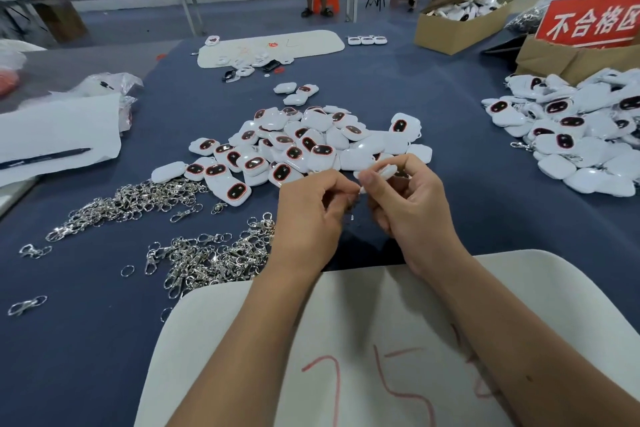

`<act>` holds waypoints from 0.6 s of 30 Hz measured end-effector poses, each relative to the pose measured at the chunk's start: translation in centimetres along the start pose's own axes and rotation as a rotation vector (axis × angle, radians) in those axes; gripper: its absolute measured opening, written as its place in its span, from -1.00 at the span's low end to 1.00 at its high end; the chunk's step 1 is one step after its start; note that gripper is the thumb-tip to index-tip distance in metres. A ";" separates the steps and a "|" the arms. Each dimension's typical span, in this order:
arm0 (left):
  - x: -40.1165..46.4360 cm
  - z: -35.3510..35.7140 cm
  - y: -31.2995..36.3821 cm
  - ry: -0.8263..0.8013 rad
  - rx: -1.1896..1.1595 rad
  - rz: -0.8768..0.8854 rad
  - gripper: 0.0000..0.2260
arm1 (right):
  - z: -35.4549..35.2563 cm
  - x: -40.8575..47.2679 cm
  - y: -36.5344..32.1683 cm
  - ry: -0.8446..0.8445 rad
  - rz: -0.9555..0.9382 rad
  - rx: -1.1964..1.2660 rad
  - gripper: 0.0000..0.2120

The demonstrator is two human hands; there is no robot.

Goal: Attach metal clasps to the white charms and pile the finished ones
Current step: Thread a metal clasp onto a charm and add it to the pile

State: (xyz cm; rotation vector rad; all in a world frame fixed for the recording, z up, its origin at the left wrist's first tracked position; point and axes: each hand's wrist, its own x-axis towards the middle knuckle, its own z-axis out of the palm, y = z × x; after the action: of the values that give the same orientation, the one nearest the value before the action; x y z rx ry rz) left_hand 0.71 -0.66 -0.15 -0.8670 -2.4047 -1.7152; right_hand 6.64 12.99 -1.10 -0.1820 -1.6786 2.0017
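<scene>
My right hand pinches a white charm edge-on above the blue table. My left hand is curled beside it and pinches a metal clasp against the charm's loop; the clasp is mostly hidden by the fingers. A loose heap of white charms with dark red-rimmed faces lies just beyond my hands. Two heaps of silver clasps lie to the left. A pile of charms with clasps on them sits at the far right.
A white foam sheet with red marks lies under my forearms. White paper with a pen is at the left. Cardboard boxes, a red sign and another foam sheet stand at the back.
</scene>
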 end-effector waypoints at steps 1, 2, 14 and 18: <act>-0.1 0.3 0.3 0.040 -0.116 -0.043 -0.88 | 0.0 0.0 -0.2 -0.001 0.002 0.040 -0.71; -0.2 0.6 0.7 0.094 -0.246 -0.101 -0.89 | 0.1 0.1 -0.3 -0.012 0.002 0.071 -0.72; -0.5 1.6 1.5 0.057 -0.951 -0.534 -0.94 | 0.1 0.2 -0.4 -0.085 0.017 0.170 -0.72; -0.6 1.3 1.5 0.098 -1.024 -0.513 -0.90 | 0.2 0.1 -0.3 -0.133 0.044 0.186 -0.67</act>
State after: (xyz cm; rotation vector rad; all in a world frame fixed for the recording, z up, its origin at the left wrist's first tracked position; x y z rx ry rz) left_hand 2.24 0.63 0.43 -0.1336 -1.6477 -3.1554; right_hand 6.58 12.94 -0.73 -0.0202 -1.5664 2.2327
